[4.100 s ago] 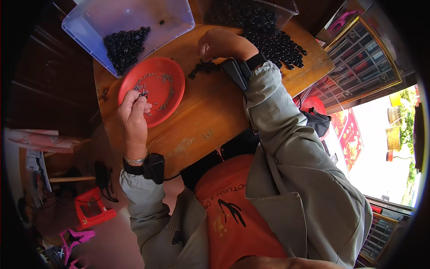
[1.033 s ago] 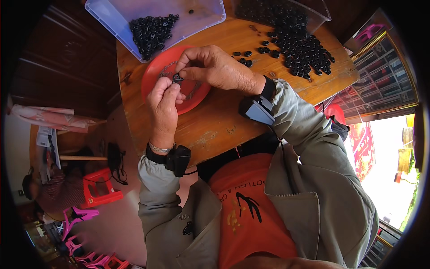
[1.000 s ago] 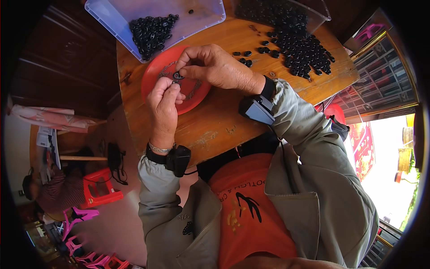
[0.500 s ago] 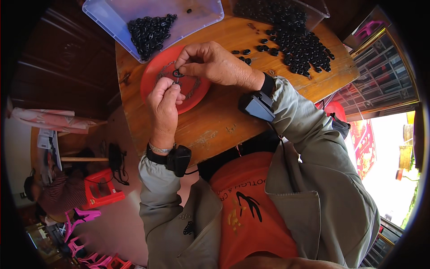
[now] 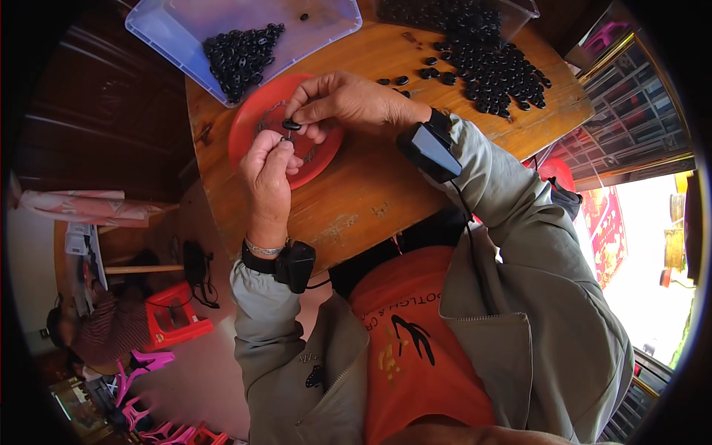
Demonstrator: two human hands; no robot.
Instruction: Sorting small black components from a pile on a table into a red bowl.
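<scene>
Over a red plate, my two hands meet with fingertips close together. My right hand pinches a small black oval piece between thumb and fingers. Just below it, my left hand is closed in a pinch on a thin, small metal piece, whose exact kind I cannot make out. Metal piece and oval piece are touching or nearly so; the fingers partly hide the joint. Small grey metal bits lie on the plate, partly covered by my hands.
A clear plastic bin at the far left holds a heap of black pieces. Another clear bin lies tipped at the far right, its black pieces spilling over the wooden table. A person is at lower left, near a red stool.
The black oval piece has tilted from showing its ring-like face to lying nearly edge-on. My right fingers have shifted around it; my left hand keeps its pinch.
</scene>
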